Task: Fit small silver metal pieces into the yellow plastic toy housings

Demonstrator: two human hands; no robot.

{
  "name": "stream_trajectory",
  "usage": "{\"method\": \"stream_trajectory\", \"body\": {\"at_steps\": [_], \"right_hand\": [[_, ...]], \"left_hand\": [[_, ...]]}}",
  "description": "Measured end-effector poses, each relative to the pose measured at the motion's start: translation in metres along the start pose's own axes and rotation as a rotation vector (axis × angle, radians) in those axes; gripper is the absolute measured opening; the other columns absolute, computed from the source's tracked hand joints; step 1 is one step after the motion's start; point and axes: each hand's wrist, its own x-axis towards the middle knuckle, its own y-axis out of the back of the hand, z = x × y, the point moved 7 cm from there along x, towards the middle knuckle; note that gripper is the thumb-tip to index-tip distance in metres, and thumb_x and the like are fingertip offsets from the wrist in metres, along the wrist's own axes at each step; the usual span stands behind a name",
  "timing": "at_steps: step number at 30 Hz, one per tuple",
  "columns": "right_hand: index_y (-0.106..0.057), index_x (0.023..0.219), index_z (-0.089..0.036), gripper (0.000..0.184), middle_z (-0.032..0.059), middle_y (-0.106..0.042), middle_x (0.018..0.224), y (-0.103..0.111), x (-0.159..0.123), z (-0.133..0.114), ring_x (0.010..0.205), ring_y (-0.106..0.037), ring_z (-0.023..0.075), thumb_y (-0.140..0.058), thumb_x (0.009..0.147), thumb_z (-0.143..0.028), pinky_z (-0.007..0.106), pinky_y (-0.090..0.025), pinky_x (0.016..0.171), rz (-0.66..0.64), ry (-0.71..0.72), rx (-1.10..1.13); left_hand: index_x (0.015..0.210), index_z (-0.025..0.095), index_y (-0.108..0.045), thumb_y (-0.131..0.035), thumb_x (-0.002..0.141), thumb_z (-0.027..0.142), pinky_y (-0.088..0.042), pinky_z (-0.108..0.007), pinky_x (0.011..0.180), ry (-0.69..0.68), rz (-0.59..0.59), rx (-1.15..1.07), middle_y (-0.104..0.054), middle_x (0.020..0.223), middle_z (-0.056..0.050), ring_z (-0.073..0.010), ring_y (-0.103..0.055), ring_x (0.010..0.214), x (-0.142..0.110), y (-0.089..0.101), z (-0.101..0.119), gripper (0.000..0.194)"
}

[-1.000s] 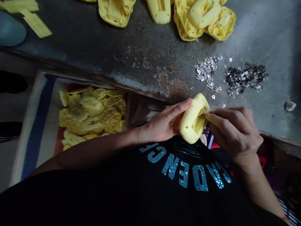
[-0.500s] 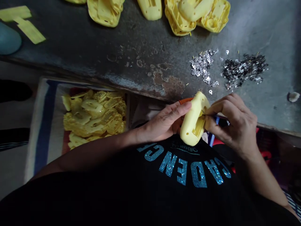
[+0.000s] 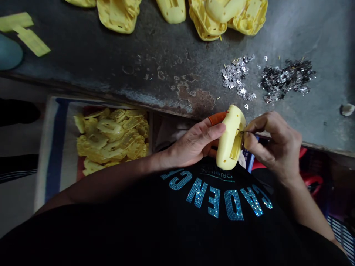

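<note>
The left hand is holding a yellow shell above the near edge of the bench, in front of the black shirt. The thumb is pressing on the left side of the shell, and the other fingers are supporting it from behind; one of them is wearing an orange finger cover.

The long axis of the shell is running from near to far, and its far end is leaning a little to the right. The long recess in its face is pointing toward the right, to the other hand.

The right hand is pinching a thin dark piece between thumb and forefinger, and this piece is reaching into the recess. What exactly it is, I cannot tell.

On the bench, beyond the right hand, a bright metal pile is lying to the left of a darker metal pile. More yellow shells are resting at the far side. At the left, below the bench, a heap of flat yellow parts is lying beside a blue stripe.
</note>
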Motion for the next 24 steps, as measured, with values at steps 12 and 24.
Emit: {"method": "stream_trajectory", "body": {"at_steps": [12, 24], "right_hand": [[-0.069, 0.098, -0.027, 0.013, -0.0005, -0.072, 0.086, 0.003, 0.0, -0.004, 0.077, -0.069, 0.019, -0.078, 0.101, -0.018, 0.036, -0.054, 0.07, 0.014, 0.033, 0.032], [-0.078, 0.138, -0.036, 0.045, 0.0032, -0.087, 0.115, 0.004, -0.026, -0.018, 0.091, -0.077, 0.0264, -0.083, 0.098, -0.015, 0.046, -0.05, 0.076, 0.136, 0.357, -0.41]], "left_hand": [[0.146, 0.028, -0.074, -0.083, 0.098, 0.061, -0.066, -0.035, 0.095, 0.04, 0.006, -0.048, -0.081, 0.14, -0.009, -0.0294, -0.08, 0.124, 0.0, 0.0, -0.001, 0.058], [0.137, 0.022, -0.076, -0.085, 0.097, 0.059, -0.062, -0.042, 0.111, 0.045, 0.029, -0.131, -0.081, 0.14, -0.013, -0.0335, -0.072, 0.139, 0.001, -0.004, 0.002, 0.056]]}}
